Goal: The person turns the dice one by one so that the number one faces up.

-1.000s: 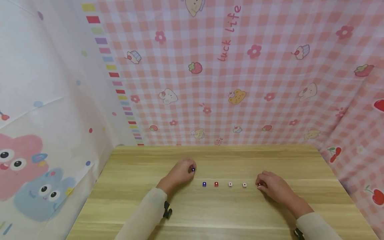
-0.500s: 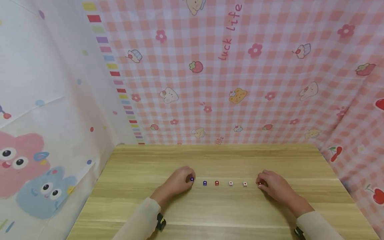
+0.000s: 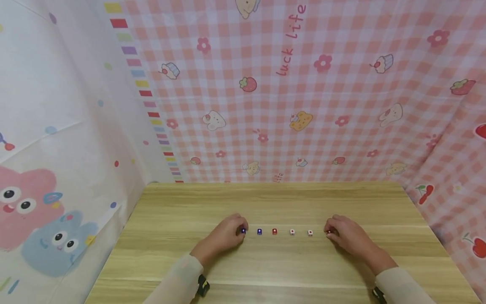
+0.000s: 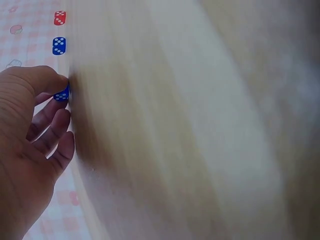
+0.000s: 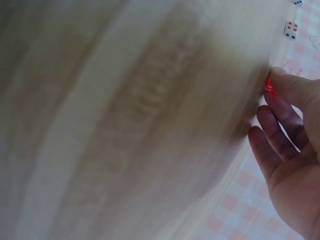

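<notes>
In the head view, my left hand (image 3: pixel 226 232) pinches a blue die (image 3: pixel 243 231) at the left end of a row of dice. The left wrist view shows that die (image 4: pixel 61 94) between thumb and forefinger, at the table surface. My right hand (image 3: pixel 348 236) pinches a red die (image 5: pixel 270 86) at the row's right end, mostly covered by fingers. Between the hands stand, from left to right, another blue die (image 3: pixel 259 232), a red die (image 3: pixel 274 231), a white die (image 3: pixel 292 232) and a second white die (image 3: pixel 310 232), spaced apart with one pip up.
The dice lie on a light wooden table (image 3: pixel 281 270). A pink checked cloth (image 3: pixel 262 105) hangs behind its far edge, and a white printed cloth (image 3: pixel 76 160) hangs along the left side. More printed cloth (image 3: pixel 455 169) hangs at the right.
My left hand has come down toward me with the blue die, from behind the row's line to level with the other dice. My right hand has stayed in place.
</notes>
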`<state>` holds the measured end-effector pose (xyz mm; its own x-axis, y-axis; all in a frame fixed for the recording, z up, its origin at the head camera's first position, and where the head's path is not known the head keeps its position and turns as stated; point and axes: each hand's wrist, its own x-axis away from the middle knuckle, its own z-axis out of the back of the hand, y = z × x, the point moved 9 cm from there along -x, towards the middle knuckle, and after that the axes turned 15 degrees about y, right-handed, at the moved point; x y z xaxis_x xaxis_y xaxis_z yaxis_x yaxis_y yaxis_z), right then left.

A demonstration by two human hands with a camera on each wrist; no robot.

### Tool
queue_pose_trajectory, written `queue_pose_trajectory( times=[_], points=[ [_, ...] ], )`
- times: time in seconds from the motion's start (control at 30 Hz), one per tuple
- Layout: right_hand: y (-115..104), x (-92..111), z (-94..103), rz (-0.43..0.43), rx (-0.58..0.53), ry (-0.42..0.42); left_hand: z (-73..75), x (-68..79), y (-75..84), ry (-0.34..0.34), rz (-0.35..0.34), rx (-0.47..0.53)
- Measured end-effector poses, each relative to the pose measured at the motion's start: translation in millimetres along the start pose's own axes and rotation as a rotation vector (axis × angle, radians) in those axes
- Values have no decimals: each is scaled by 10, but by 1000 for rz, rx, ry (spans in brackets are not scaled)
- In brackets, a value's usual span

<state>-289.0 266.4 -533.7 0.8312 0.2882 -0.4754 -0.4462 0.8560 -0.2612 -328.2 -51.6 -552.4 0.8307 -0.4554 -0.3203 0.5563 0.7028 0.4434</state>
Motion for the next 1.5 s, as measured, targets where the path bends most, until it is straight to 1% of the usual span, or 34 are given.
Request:
queue_pose_trajectory(
  times=[0.17, 0.5, 0.73, 1.03, 1.23, 1.5],
  points=[
    [-1, -11, 6, -2, -5, 1, 18, -8, 13, 14, -15, 3],
    [13, -8, -16, -5, -2, 3, 12, -8, -15, -1, -7, -17],
    [21, -5, -19, -7, -5, 3, 7, -5, -28, -16, 13, -20],
    [22, 0, -32, -13, -36, -12, 7, 0, -39, -35, 46, -11],
    [27, 5, -10, -7, -49, -12, 24, -16, -17, -34, 43, -13],
    [50, 27, -13, -1, -42, -13, 5, -26, -22, -34, 35, -5]
  ],
)
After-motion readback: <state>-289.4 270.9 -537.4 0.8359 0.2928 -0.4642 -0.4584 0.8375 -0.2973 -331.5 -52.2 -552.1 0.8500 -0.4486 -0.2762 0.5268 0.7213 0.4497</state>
